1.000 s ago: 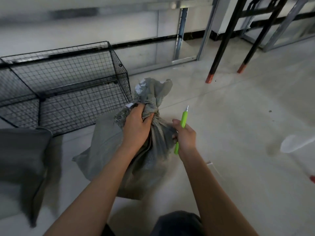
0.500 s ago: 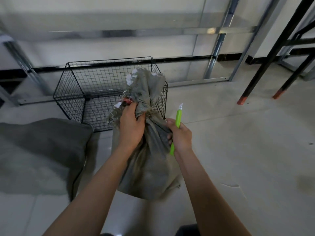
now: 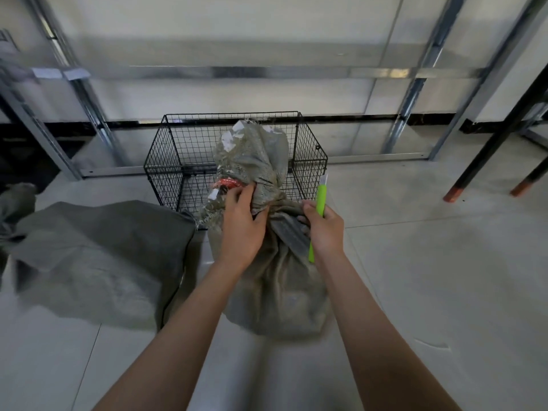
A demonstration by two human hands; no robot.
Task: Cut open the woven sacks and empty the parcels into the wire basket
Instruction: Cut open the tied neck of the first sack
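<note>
Centrally: sack (image 3: 275, 292), grey woven, upright on floor (image 3: 430, 277) just before basket (image 3: 178, 161). Left hand (image 3: 241, 229) grips its bunched neck; red tie (image 3: 226, 183), perhaps tape, beside fingers. Right hand (image 3: 324, 229) clasps green knife (image 3: 318, 203), blade up, touching sack. Second sack (image 3: 98, 259) lies flat, left.

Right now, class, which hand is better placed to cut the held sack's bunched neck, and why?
The right hand: it grips the green cutter, blade up, beside the bunched neck. The left hand grips the sack at that neck, steadying it before the wire basket.
</note>
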